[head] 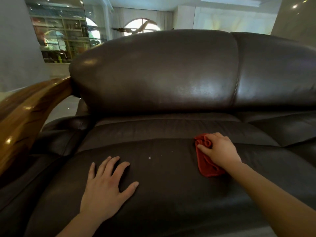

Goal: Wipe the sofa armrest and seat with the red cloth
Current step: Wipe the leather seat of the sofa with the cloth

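Pressing the red cloth (207,165) into the seat (162,202), my right hand (219,149) has its fingers curled over the bunched far end and grips it, while the rest of the cloth trails out from under my palm toward the seat's front edge. So its long axis runs back to front, and it sits on the right part of this cushion, close to the back edge where the seat meets the backrest (153,71). To the left of the cloth, between my two hands, a few pale specks (149,157) lie on the leather, near the cloth but not touching it; I judge a leftward sweep would take them first. My left hand (106,189) lies flat on the seat nearer the front edge, fingers spread and straight, holding nothing. The wooden armrest (29,113) is at the far left, well apart from the cloth and beyond my left hand, so the left hand is nearer to it, yet the cloth is with the right. Reaching the armrest would mean carrying the cloth across the whole cushion, I think.
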